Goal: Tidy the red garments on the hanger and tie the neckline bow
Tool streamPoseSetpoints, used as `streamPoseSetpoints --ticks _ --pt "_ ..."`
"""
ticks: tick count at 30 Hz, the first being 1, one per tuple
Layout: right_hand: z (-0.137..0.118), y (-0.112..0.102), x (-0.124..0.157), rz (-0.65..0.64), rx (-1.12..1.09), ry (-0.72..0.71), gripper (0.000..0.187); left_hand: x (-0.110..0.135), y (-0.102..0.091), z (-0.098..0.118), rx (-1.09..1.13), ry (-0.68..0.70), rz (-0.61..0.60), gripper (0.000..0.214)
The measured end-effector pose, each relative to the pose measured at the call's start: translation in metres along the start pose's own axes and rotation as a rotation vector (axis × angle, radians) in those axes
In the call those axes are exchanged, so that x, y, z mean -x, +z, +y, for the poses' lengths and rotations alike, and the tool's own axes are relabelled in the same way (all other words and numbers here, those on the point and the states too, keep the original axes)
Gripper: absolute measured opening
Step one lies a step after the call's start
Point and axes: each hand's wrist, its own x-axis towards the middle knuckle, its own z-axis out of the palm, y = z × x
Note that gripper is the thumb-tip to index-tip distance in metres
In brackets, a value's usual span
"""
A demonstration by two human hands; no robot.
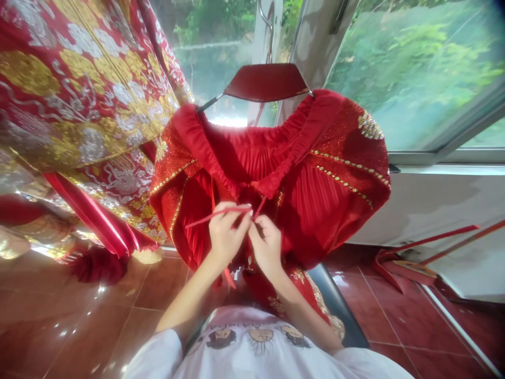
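Note:
A red pleated garment (315, 205) with gold beaded trim hangs in front of me on a hanger (268, 83) with a dark red crosspiece. Its gathered neckline meets at the front, where thin red ties (201, 217) come down. My left hand (226, 229) pinches one red tie, whose loose end sticks out to the left. Close beside it, my right hand (266, 242) has its fingers closed on a red tie just below the neckline. The fingertips of both hands nearly meet. Exactly how the ties cross between them is too small to tell.
At the left hangs a red cloth with gold and silver embroidery (90, 95), with a shiny red sash (94, 216) below. A black bench (339, 305) stands beneath the garment. Windows (414, 79) are behind. Red straps (430, 237) lie at the right.

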Motion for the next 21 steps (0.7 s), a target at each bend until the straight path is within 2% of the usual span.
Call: streamPoseSetpoints --ticks 3,6,11,17,21 --pt "0.000 -0.003 0.001 -0.024 0.023 0.012 0.026 -0.002 0.009 0.003 0.071 -0.269 0.034 0.008" --pt "-0.001 -0.004 0.000 -0.047 0.023 0.017 0.026 0.000 0.013 0.006 0.235 -0.484 -0.011 0.013" --pt "-0.003 -0.003 -0.001 -0.063 0.030 0.013 0.026 -0.001 0.011 0.008 0.587 -0.641 -0.047 0.019" --pt "-0.006 -0.005 -0.001 -0.079 0.051 0.009 0.026 0.001 0.005 -0.009 0.857 -0.916 0.016 0.047" --pt "-0.006 -0.005 -0.003 -0.092 0.041 -0.001 0.026 0.004 -0.002 -0.018 1.077 -1.091 0.108 0.050"
